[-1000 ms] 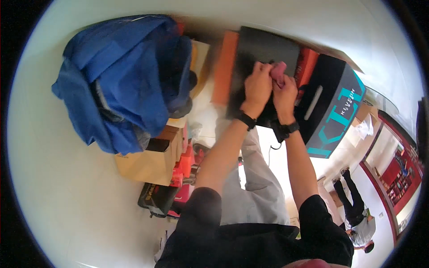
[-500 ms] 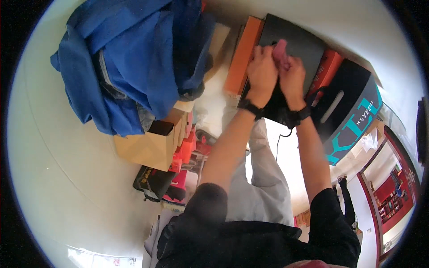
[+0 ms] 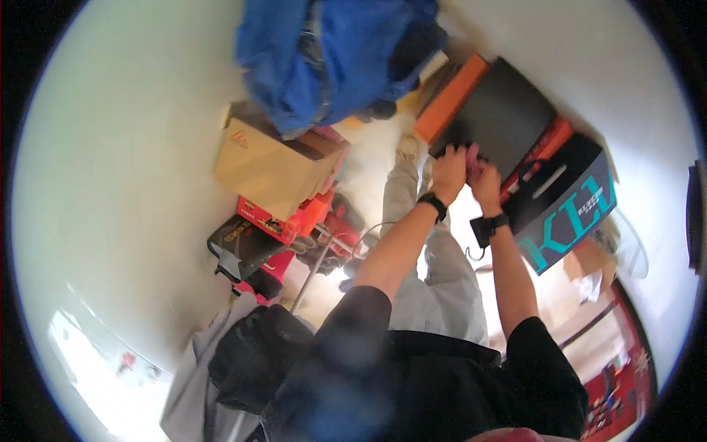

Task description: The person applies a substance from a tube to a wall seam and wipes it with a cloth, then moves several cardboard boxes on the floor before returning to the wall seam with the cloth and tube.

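My left hand (image 3: pixel 449 174) and my right hand (image 3: pixel 485 187) are close together, fingers curled in. Between them they grip a small pink, soft-looking thing (image 3: pixel 471 155); the fingers cover most of it, and its kind is unclear. The hands are at the near edge of a flat dark grey box (image 3: pixel 508 109), whose orange side (image 3: pixel 456 96) faces left. A dark band circles each wrist, with a black block-shaped piece at the right one.
Right of my hands is a black carton (image 3: pixel 565 195) with teal lettering and a handle slot. A red box (image 3: pixel 549 144) lies between it and the grey box. Blue cloth (image 3: pixel 346 59) hangs at upper left above an open tan carton (image 3: pixel 269 158) on stacked boxes. Shoes (image 3: pixel 346 214) lie below.
The view has turned, and the surroundings have shifted in it. My hands have come back from over the grey box to its near edge. Less of the pink thing shows between them.
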Action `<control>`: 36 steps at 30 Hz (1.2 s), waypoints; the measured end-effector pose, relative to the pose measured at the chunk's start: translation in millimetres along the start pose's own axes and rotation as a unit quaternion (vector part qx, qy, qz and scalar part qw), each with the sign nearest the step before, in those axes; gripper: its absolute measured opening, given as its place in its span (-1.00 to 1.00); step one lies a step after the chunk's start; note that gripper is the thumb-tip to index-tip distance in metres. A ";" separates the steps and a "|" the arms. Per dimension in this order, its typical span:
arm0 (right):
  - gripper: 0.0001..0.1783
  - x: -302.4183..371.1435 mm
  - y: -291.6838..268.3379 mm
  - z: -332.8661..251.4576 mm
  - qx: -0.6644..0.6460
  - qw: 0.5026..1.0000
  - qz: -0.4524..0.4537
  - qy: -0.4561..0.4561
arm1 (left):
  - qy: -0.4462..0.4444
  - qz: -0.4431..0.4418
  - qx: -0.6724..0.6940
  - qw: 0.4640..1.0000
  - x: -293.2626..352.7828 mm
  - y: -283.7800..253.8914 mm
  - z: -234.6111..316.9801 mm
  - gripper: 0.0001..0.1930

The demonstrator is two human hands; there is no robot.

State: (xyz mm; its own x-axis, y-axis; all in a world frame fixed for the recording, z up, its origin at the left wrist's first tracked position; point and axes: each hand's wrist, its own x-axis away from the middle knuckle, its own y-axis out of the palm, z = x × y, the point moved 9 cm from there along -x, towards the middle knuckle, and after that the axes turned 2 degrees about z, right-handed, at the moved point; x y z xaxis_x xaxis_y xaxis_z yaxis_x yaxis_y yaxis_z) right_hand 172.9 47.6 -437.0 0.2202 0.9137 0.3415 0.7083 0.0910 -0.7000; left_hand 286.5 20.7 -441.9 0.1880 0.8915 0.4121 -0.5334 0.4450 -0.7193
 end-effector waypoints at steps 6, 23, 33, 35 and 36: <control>-0.76 62.2 20.3 -55.8 0.068 0.969 -0.212 -0.107 | -0.052 0.024 0.098 0.994 90.3 -44.3 -42.8 -0.82; -0.67 181.5 -42.7 -417.8 0.021 0.832 -0.232 -0.504 | 0.028 0.299 0.218 0.929 267.3 -349.3 -72.4 -0.52; -0.43 256.7 -10.2 -594.5 -0.127 0.771 -0.108 -0.614 | 0.117 0.516 0.151 0.835 373.5 -533.7 -127.8 -0.56; -0.39 264.2 -4.2 -631.6 -0.165 0.746 -0.091 -0.638 | 0.099 0.569 0.087 0.812 398.2 -570.2 -129.4 -0.57; -0.37 265.5 0.0 -648.9 -0.191 0.747 -0.092 -0.630 | 0.099 0.571 0.075 0.811 402.8 -584.0 -131.9 -0.57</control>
State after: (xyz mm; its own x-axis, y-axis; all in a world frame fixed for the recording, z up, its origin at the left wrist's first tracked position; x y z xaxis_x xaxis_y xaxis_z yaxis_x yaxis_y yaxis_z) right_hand 666.5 33.3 60.7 -0.5393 0.5689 -0.6209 0.8421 0.3605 -0.4011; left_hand 782.6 131.1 70.5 -0.3785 0.7180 -0.5841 -0.5454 -0.6829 -0.4860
